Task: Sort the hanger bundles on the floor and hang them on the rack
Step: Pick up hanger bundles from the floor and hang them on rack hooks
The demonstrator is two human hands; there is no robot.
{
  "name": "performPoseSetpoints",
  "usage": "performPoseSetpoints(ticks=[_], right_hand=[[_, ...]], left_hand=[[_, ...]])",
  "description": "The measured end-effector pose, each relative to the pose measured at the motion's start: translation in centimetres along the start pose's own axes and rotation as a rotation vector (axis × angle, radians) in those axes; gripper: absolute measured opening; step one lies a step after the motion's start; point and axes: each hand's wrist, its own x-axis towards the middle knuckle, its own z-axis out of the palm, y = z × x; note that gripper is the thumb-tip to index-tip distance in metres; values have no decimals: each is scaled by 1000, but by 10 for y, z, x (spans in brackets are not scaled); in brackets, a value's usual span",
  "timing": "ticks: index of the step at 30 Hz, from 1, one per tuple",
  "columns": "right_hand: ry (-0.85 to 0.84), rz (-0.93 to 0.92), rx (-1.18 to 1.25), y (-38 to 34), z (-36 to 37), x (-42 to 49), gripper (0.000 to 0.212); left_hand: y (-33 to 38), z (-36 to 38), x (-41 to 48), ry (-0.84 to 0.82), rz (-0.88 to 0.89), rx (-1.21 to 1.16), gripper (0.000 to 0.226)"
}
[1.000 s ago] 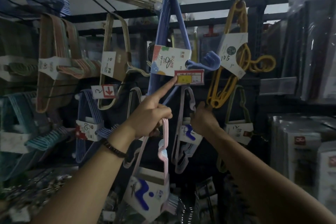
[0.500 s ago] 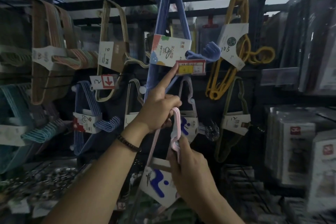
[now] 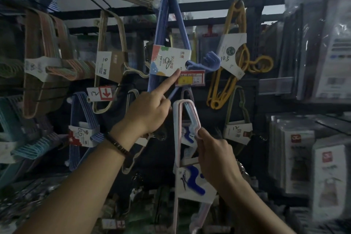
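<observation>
The pink hanger bundle hung upright in front of me, its top bend just below the red and yellow price tag and its printed card sleeve low on the frame. My right grip pinched it between thumb and fingertips at the notched shoulder on its right side, so most of the bundle lay to the left of and below that pinch. Whether its top sat on a peg of the rack I could not tell.

I judged it light, thin, stiff plastic, smooth enough to slip, with several hangers held together only by the sleeve, so they could fan apart. The shoulder notch seemed a fair hold, and the top bend a better one for hooking on.

My left grip had its forefinger straight against the card of the blue hanger bundle. Its other fingers were curled, and I could not tell whether they held anything.
</observation>
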Motion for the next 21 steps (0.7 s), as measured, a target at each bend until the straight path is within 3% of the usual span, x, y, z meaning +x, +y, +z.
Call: performPoseSetpoints(ticks=[4, 11, 21], right_hand=[[15, 22, -46, 3, -7, 18, 22], [15, 24, -109, -1, -6, 42, 31], [-32, 65, -127, 13, 11, 49, 35]], left_hand=[[5, -7, -3, 13, 3, 172, 88], [10, -8, -5, -3, -20, 252, 104], [14, 0, -4, -9, -37, 332, 107]])
